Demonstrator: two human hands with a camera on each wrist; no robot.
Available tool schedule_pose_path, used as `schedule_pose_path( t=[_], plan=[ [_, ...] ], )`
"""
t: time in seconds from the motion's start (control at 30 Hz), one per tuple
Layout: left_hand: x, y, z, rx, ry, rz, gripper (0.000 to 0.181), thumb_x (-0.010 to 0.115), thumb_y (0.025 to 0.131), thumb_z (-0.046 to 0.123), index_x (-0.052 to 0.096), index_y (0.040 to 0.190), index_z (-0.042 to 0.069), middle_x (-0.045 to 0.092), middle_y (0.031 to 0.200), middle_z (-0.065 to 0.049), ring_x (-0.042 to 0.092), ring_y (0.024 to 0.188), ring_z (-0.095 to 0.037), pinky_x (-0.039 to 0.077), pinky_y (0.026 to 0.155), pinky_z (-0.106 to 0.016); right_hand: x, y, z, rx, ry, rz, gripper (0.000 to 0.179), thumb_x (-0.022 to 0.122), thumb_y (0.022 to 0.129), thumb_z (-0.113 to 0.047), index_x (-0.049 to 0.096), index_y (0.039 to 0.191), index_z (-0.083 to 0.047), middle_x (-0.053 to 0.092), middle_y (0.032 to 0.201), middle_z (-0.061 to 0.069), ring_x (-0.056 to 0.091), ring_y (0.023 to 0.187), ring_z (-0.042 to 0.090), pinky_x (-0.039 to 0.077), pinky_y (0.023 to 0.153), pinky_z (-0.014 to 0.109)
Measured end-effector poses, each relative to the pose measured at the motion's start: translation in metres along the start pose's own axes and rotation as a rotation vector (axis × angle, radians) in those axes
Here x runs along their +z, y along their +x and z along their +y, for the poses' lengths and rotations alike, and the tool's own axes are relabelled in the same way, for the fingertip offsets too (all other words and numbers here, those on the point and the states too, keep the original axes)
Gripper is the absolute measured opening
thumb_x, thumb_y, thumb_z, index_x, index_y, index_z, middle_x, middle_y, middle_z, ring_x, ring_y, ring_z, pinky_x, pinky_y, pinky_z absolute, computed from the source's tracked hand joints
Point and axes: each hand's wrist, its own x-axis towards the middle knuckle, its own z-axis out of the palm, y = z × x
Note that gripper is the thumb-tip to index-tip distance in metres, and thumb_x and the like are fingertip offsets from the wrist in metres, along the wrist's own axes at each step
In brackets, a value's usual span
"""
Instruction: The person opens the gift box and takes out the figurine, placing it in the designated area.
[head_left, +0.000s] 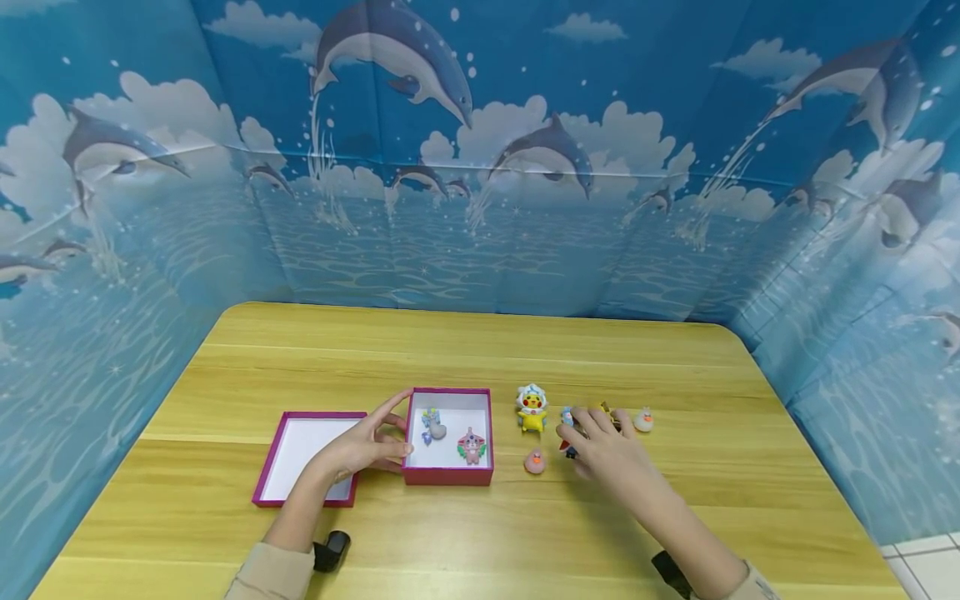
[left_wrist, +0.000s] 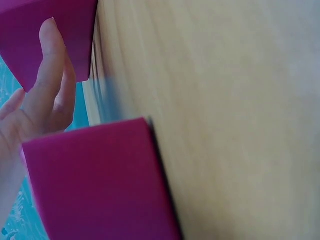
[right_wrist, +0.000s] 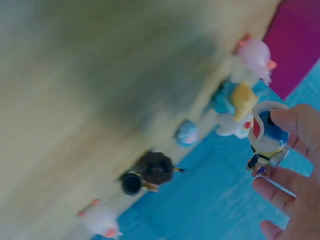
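- Head view: dolphin-print curtain [head_left: 480, 242] is hanging beyond the wooden desk [head_left: 465, 542].
- Right hand [head_left: 611, 462] is pinching a hooded figurine [right_wrist: 267, 142] under its thumb, between box [head_left: 448, 477] and desk's right edge.
- Left hand [head_left: 363, 446] is touching box, fingers extended.

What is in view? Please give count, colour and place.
Table: 1, yellow, centre
Dolphin curtain: 1, blue, behind
Tiles: several, white, corner
Box: 1, magenta, on table
Box figures: 2, grey, pink, inside
Tray: 1, magenta, left of box
Hatted figure: 1, yellow, right of box
Ducks: 2, pinkish, right of box
Small toy: 1, blue, between ducks
Dark figure: apparently 1, brownish, between ducks
Held figure: 1, blue and white, between ducks
Wrist cameras: 2, black, wrists
Sleeves: 2, beige, forearms
Left hand: 1, bare, against box
Right hand: 1, bare, holding figure
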Motion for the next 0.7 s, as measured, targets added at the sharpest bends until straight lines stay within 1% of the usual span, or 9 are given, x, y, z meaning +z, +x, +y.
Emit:
schedule_pose_path(
  t=[0.13,0.27,0.37,0.57,0.7],
  plan=[
    [0.000,0.000,0.000,-0.001,-0.002,0.003,0.087,0.070,0.080,0.012,0.015,0.147,0.024,0.028,0.126,-0.023,0.056,0.092,-0.027,0.054,0.076,-0.044,0.008,-0.008,0.003,-0.057,-0.009,0.017,0.040,0.076,0.064,-0.020,0.056,0.098,-0.019,0.055,0.107,0.006,0.051,0.093,0.024,0.039,0.077,0.044],
    [0.000,0.000,0.000,-0.003,-0.005,0.004,0.087,0.070,0.081,0.011,0.016,0.147,0.024,0.029,0.126,-0.023,0.056,0.091,-0.025,0.054,0.076,-0.044,0.015,-0.013,0.006,-0.086,0.001,0.005,0.039,0.073,0.062,-0.018,0.056,0.097,-0.020,0.056,0.104,0.006,0.053,0.093,0.024,0.041,0.078,0.044],
    [0.000,0.000,-0.001,-0.004,-0.004,0.006,0.086,0.069,0.081,0.010,0.016,0.147,0.025,0.029,0.125,-0.023,0.056,0.090,-0.025,0.054,0.076,-0.044,0.019,-0.016,0.008,-0.092,0.016,-0.026,0.039,0.074,0.062,-0.018,0.057,0.097,-0.019,0.057,0.104,0.006,0.053,0.095,0.025,0.042,0.079,0.045],
    [0.000,0.000,-0.001,-0.005,-0.010,0.003,0.085,0.068,0.082,0.008,0.015,0.147,0.024,0.028,0.126,-0.024,0.056,0.090,-0.025,0.054,0.076,-0.044,0.022,-0.018,0.009,-0.105,0.015,-0.125,0.038,0.075,0.066,-0.023,0.057,0.099,-0.019,0.057,0.108,0.006,0.053,0.099,0.024,0.042,0.083,0.048],
    [0.000,0.000,-0.001,-0.009,-0.010,0.002,0.085,0.067,0.082,0.007,0.015,0.147,0.025,0.028,0.126,-0.024,0.056,0.091,-0.025,0.054,0.076,-0.044,0.024,-0.019,0.010,-0.111,0.043,-0.140,0.037,0.073,0.068,-0.021,0.057,0.101,-0.019,0.057,0.111,0.006,0.053,0.101,0.025,0.043,0.083,0.050]
  ],
)
